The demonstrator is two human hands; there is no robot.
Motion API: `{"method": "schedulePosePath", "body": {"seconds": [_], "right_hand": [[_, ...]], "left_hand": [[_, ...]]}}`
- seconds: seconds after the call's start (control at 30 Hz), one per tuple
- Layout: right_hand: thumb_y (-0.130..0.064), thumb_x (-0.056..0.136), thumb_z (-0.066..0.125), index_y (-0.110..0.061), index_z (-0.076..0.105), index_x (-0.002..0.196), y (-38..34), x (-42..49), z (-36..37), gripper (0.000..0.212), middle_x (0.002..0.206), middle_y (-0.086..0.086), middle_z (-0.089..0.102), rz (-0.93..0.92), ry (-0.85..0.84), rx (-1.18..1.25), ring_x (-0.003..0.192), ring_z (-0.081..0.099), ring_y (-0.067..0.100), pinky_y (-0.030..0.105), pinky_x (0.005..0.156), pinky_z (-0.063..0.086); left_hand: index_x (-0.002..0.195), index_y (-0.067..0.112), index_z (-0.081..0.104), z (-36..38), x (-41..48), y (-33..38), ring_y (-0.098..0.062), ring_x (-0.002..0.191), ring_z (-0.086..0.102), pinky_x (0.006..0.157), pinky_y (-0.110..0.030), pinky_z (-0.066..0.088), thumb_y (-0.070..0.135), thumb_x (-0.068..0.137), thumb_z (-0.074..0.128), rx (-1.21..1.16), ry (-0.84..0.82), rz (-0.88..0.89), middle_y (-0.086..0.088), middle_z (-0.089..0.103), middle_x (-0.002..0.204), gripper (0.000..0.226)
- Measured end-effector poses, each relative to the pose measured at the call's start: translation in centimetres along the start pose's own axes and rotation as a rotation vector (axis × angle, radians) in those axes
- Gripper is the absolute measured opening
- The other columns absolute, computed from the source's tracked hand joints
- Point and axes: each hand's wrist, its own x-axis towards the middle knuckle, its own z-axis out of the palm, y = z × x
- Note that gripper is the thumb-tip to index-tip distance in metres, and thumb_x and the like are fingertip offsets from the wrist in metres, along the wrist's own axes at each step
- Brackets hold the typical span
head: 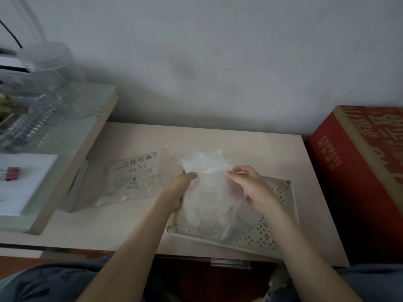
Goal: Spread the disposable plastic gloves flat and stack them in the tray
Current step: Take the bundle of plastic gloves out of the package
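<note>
Right now the left hand (177, 190) and right hand (254, 188) each pinch an edge of a clear glove (207, 168), stretching it just above the tray (291, 199) on the tabletop (130, 227); next, I'd judge, it needs lowering flat inside

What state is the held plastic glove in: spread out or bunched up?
Spread out: left hand and right hand hold the glove wide by opposite edges above the tray.

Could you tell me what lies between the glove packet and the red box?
Head view: the perforated tray, with clear gloves over it.
</note>
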Motion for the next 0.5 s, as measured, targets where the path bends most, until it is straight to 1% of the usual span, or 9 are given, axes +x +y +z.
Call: {"method": "schedulePosePath", "body": {"seconds": [0.03, 0.1, 0.13, 0.2, 0.23, 0.3, 0.37, 0.43, 0.5], "right_hand": [[-0.031, 0.076, 0.078, -0.018, 0.056, 0.112, 0.0, 0.0, 0.0, 0.044, 0.106, 0.001, 0.064, -0.029, -0.060, -0.056, 0.095, 0.064, 0.018, 0.034, 0.083, 0.051], [-0.042, 0.063, 0.080, -0.023, 0.054, 0.119, -0.5, -0.5, 0.0, 0.064, 0.115, -0.003, 0.061, -0.071, -0.167, -0.185, 0.104, 0.061, 0.015, 0.028, 0.089, 0.048], [-0.046, 0.058, 0.078, -0.024, 0.054, 0.121, -0.6, -0.7, -0.1, 0.071, 0.116, -0.005, 0.060, -0.078, -0.195, -0.242, 0.105, 0.060, 0.014, 0.028, 0.092, 0.047], [-0.045, 0.057, 0.077, -0.023, 0.056, 0.122, -0.7, -1.1, -0.5, 0.071, 0.118, -0.005, 0.059, -0.076, -0.242, -0.286, 0.106, 0.060, 0.015, 0.030, 0.094, 0.048], [-0.040, 0.059, 0.078, -0.021, 0.059, 0.120, -0.8, -1.2, -0.8, 0.066, 0.116, -0.002, 0.061, -0.064, -0.273, -0.260, 0.105, 0.061, 0.016, 0.028, 0.090, 0.050], [-0.028, 0.066, 0.079, -0.015, 0.066, 0.108, -0.8, -1.3, -1.1, 0.045, 0.108, 0.002, 0.066, -0.061, -0.311, -0.181, 0.096, 0.064, 0.014, 0.021, 0.080, 0.051], [-0.014, 0.075, 0.075, -0.009, 0.069, 0.092, -1.2, -1.3, -0.9, 0.019, 0.105, 0.001, 0.066, -0.113, -0.268, -0.096, 0.092, 0.063, 0.012, 0.021, 0.084, 0.051], [-0.010, 0.082, 0.069, -0.007, 0.068, 0.085, -2.1, -1.3, -0.4, 0.004, 0.100, 0.003, 0.065, -0.175, -0.229, -0.027, 0.091, 0.061, 0.015, 0.029, 0.089, 0.048], [-0.012, 0.089, 0.062, -0.009, 0.065, 0.083, -3.3, -1.4, 0.4, 0.007, 0.086, 0.005, 0.063, -0.231, -0.232, 0.044, 0.081, 0.058, 0.017, 0.030, 0.077, 0.048]], "left_hand": [[0.107, 0.005, 0.059, 0.0, -0.1, 0.0, -0.019, 0.063, 0.063, 0.051, -0.025, 0.051, 0.022, 0.097, 0.052, -0.005, -0.016, 0.007, -0.010, 0.064, 0.081, 0.021], [0.120, 0.001, 0.056, 0.1, -0.1, -0.1, -0.024, 0.074, 0.066, 0.060, -0.030, 0.054, 0.015, 0.093, 0.059, 0.020, -0.034, 0.050, -0.014, 0.067, 0.095, 0.031], [0.125, -0.001, 0.053, 0.1, -0.2, -0.2, -0.028, 0.081, 0.066, 0.066, -0.034, 0.055, 0.008, 0.090, 0.061, 0.035, -0.033, 0.084, -0.017, 0.066, 0.102, 0.036], [0.125, -0.005, 0.050, 0.3, -0.6, -0.3, -0.033, 0.087, 0.064, 0.074, -0.039, 0.055, -0.004, 0.087, 0.058, 0.060, -0.037, 0.138, -0.023, 0.064, 0.108, 0.038], [0.121, -0.007, 0.052, 0.5, -0.9, 0.0, -0.035, 0.088, 0.063, 0.077, -0.041, 0.054, -0.006, 0.087, 0.056, 0.070, -0.035, 0.153, -0.026, 0.063, 0.107, 0.035], [0.106, -0.007, 0.059, 0.6, -1.3, 0.6, -0.034, 0.086, 0.061, 0.080, -0.043, 0.051, -0.006, 0.088, 0.053, 0.098, -0.005, 0.192, -0.027, 0.062, 0.099, 0.019], [0.091, -0.001, 0.061, 0.3, -2.0, 1.4, -0.028, 0.078, 0.061, 0.073, -0.038, 0.051, -0.004, 0.090, 0.049, 0.111, 0.017, 0.241, -0.019, 0.062, 0.087, 0.012], [0.089, 0.002, 0.063, -0.5, -3.3, 2.4, -0.022, 0.071, 0.065, 0.063, -0.031, 0.054, 0.001, 0.093, 0.049, 0.057, 0.015, 0.298, -0.011, 0.065, 0.081, 0.015], [0.096, 0.002, 0.065, -1.6, -4.7, 3.2, -0.021, 0.073, 0.068, 0.063, -0.032, 0.057, 0.007, 0.095, 0.052, -0.036, 0.013, 0.343, -0.011, 0.069, 0.084, 0.014]]}}
